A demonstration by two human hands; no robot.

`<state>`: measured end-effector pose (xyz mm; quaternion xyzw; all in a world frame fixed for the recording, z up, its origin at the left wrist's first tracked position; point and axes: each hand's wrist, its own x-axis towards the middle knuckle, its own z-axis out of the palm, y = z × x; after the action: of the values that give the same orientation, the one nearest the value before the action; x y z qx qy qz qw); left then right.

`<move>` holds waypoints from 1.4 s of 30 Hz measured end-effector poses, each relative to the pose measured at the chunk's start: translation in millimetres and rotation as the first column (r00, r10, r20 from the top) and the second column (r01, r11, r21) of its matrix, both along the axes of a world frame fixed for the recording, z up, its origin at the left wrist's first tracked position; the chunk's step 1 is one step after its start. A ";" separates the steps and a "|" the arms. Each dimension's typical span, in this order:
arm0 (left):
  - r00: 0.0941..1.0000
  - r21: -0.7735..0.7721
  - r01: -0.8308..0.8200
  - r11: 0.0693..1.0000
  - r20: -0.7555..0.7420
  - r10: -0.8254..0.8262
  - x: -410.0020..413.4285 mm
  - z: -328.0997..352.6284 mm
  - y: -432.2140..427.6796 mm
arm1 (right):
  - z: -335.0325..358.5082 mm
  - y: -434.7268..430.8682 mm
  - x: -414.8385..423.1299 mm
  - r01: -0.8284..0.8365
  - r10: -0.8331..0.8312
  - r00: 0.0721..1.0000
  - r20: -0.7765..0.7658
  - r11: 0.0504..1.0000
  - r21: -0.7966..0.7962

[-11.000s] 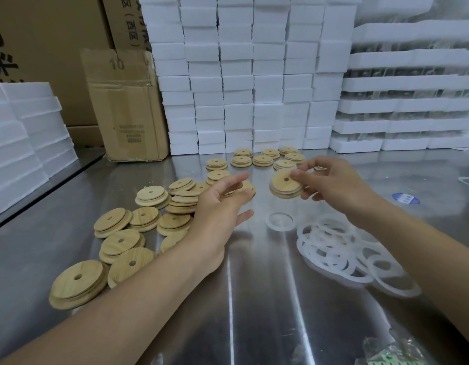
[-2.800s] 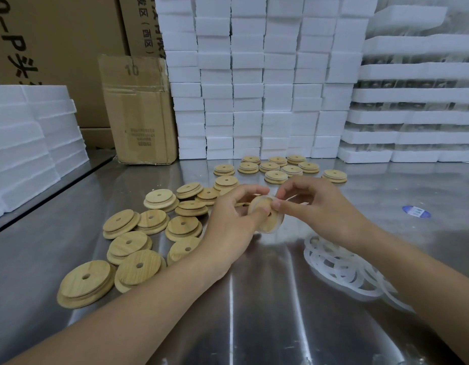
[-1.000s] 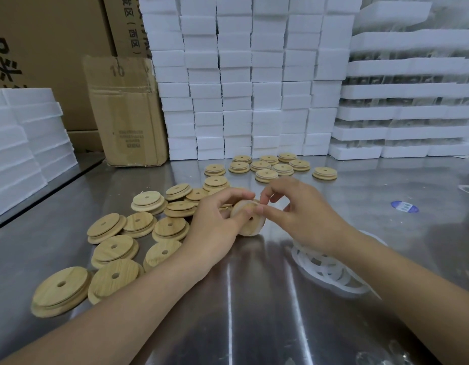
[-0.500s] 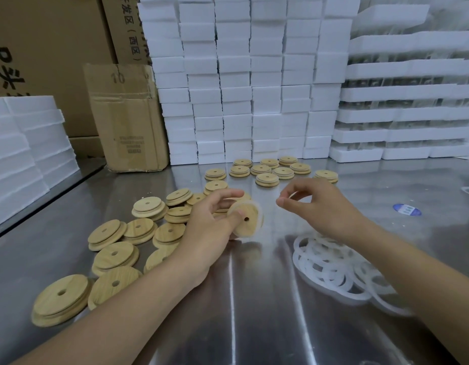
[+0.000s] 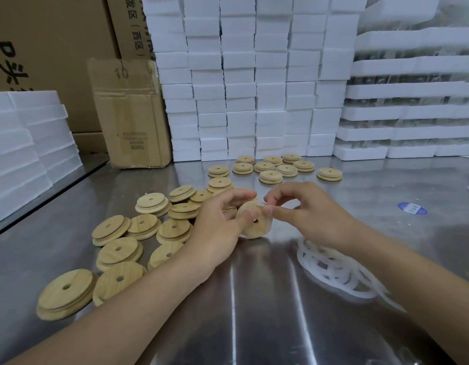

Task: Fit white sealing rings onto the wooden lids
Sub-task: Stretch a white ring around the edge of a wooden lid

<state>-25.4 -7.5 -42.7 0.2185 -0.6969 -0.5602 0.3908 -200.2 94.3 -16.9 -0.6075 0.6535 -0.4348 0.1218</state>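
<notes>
left hand [image 5: 217,227] grips round wooden lid [image 5: 254,223] on edge, just above steel bench [image 5: 254,312] | right hand [image 5: 312,214] pinches white sealing ring [image 5: 263,204] at lid's rim | risk — ring may twist or pop off if seated unevenly

Lids [image 5: 115,251] matt wood; table [image 5: 267,312] glossy metal; rings [image 5: 333,275] maybe rubber.

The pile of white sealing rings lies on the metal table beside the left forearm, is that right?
Not quite: the head view shows the pile of white sealing rings lying on the metal table beside the right forearm.
</notes>
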 end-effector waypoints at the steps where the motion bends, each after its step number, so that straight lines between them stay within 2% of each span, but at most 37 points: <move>1: 1.000 -0.007 0.003 1.000 -0.004 -0.003 0.3 0.8 -0.9 | 3.1 1.2 -3.0 0.010 -0.010 1.000 0.018 1.000 0.005; 7: 1.000 0.006 0.011 1.000 -0.016 -0.011 -3.6 1.1 2.4 | 11.8 8.8 -11.5 0.022 -0.034 0.986 0.163 0.997 0.073; 11: 0.999 0.059 -0.007 0.998 -0.033 0.009 -0.5 0.6 3.0 | 12.8 10.2 -14.0 0.143 -0.150 0.970 0.191 0.989 0.048; 13: 0.999 0.092 -0.007 0.996 -0.048 0.012 -0.4 2.2 2.9 | 13.7 11.0 -13.9 0.138 -0.146 0.973 0.181 0.989 0.058; 17: 0.999 0.088 0.002 0.996 -0.040 0.002 -2.0 1.4 4.8 | 7.5 7.2 -2.3 0.026 -0.036 0.991 0.130 0.997 0.079; 21: 0.999 0.071 0.032 0.997 -0.021 -0.030 -1.3 -0.9 4.7 | 2.4 3.0 1.1 0.034 -0.036 0.997 0.075 0.999 0.028; 26: 1.000 0.032 0.003 0.999 -0.004 -0.003 -3.2 -2.9 3.9 | 1.4 3.3 0.7 0.002 -0.009 0.995 0.095 0.997 0.074; 33: 0.999 -0.057 0.038 0.998 0.024 -0.037 -1.6 0.1 1.7 | 3.2 4.3 -4.5 0.015 -0.013 1.000 -0.028 0.998 0.057; 38: 0.998 -0.093 0.049 0.994 0.034 -0.046 -3.7 1.7 4.9 | 9.9 9.1 -16.8 0.021 -0.006 0.994 -0.110 0.991 0.133; 42: 1.000 -0.102 0.023 0.995 0.015 -0.021 -7.5 3.2 7.7 | 13.7 10.5 -22.4 -0.006 0.012 0.997 -0.070 0.997 0.083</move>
<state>-32.9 0.2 -39.5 0.1943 -0.7298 -0.5264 0.3906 -222.6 104.8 -3.2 -0.6198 0.6721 -0.3852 0.1254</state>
